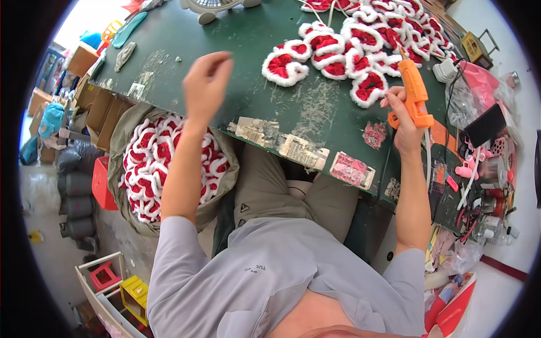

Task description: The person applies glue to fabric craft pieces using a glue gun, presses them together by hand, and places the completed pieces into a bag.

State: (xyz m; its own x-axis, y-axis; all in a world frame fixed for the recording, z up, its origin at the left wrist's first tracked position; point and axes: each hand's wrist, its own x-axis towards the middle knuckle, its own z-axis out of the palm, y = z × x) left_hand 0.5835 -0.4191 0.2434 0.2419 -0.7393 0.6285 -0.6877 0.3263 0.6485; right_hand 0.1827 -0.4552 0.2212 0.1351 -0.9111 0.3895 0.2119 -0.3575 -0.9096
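My right hand [408, 127] is closed round the handle of an orange hot glue gun [415, 90], its nozzle pointing away from me. Thumb and forefinger lie near the closest red and white fluffy piece [369, 88]. More red plush loops with white furry trim [332, 50] lie bunched on the green table [236, 96], beyond the glue gun. Raised above the table's left part, my left hand [208, 81] has its fingers curled in, slightly blurred, with nothing showing in them.
A large sack [225, 186] full of red and white trimmed pieces [149, 169] stands left of my legs. A fan base [217, 7] sits at the far edge. Cables, a dark phone-like slab [486, 125] and plastic bags crowd the right side. Cardboard boxes [107, 121] stand at left.
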